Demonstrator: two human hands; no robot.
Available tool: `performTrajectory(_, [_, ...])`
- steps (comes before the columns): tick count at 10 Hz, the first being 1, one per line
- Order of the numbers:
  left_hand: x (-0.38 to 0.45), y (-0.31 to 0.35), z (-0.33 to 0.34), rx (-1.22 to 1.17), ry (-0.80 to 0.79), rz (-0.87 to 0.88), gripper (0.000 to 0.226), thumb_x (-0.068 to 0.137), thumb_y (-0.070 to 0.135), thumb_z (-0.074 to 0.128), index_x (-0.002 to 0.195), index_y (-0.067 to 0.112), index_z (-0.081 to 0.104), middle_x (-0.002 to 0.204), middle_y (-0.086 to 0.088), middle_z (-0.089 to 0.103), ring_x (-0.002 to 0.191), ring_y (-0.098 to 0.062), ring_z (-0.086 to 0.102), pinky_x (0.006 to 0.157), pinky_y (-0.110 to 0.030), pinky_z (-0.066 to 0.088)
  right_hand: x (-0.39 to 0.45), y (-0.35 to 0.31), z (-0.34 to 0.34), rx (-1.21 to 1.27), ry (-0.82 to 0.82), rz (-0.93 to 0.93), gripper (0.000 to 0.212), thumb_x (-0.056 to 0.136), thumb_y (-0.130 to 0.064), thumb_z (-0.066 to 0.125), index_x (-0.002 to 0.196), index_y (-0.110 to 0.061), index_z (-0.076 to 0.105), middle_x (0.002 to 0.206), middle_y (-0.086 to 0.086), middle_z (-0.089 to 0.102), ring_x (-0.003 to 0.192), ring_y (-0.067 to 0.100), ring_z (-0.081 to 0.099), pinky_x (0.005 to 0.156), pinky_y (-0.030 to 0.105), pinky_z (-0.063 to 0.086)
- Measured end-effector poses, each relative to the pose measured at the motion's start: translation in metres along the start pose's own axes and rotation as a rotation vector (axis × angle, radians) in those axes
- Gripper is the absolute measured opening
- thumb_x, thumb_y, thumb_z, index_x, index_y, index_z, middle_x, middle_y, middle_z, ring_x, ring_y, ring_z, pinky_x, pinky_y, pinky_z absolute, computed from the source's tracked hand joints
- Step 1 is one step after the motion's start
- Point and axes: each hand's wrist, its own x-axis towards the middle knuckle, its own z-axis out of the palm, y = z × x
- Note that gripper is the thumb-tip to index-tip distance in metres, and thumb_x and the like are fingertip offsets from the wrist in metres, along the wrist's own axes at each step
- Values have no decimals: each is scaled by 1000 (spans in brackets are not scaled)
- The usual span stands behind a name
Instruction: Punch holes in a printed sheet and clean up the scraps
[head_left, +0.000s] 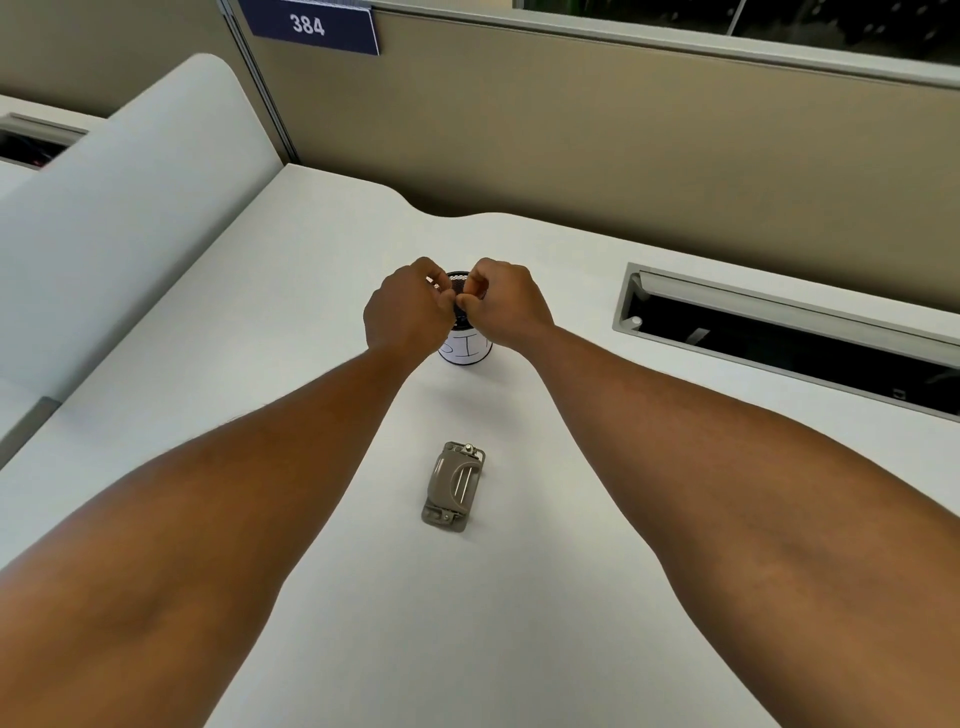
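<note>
A black mesh cup (466, 349) with a white handwritten label stands mid-table. Both my hands hover over its mouth and hide most of it. My left hand (406, 309) is curled, and a small pale scrap (431, 281) shows between its fingers. My right hand (506, 304) is curled too, its pinched fingertips meeting the left hand's above the cup; I cannot tell if anything is in it. A beige hole punch (453, 486) lies on the table (519, 597) nearer to me, between my forearms, untouched. No printed sheet is in view.
A recessed cable tray (779, 332) with an open lid is set into the table at the right. A tan partition wall (571, 145) runs along the back with a blue "384" sign (311, 25). A white curved divider (130, 208) stands at the left.
</note>
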Motion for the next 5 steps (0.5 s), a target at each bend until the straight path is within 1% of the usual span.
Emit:
performTrajectory(1, [-8,4,-5,-1,-4,14,19,89,21,52,98,27,67,99,4,70,79,-16,58,63,-26,41,-9,-2,-5,17,-8,16,5,82,-16,64,83,-12,59,91,7,67,84,26,61,70,37,52])
performTrajectory(2, [-19,11,-11,-23,-13,8,20,87,20,54,97,26,70,97,5,71,80,-16,60,62,-25,40,-19,-1,-12,51,-20,23,10,83,-17,63,77,-15,54,88,6,66,84,28,62,72,40,53])
performTrajectory(3, [-29,19,-17,-36,-1,7,10,86,30,59,90,27,68,90,9,70,79,-15,62,63,-25,43,-32,1,-23,79,-21,41,9,83,-18,62,78,-13,57,89,6,67,86,27,62,75,42,54])
performTrajectory(4, [-41,31,-21,-17,4,35,17,87,43,59,85,27,64,83,10,65,76,-14,59,64,-27,44,-49,5,-35,102,-8,46,9,85,-22,61,81,-13,59,88,5,68,84,26,62,75,42,54])
performTrajectory(5, [-54,41,-21,-8,0,92,23,90,48,57,84,26,60,81,9,63,76,-15,58,65,-28,44,-66,12,-45,127,28,60,11,88,-25,58,82,-15,59,89,5,68,84,26,62,74,41,53])
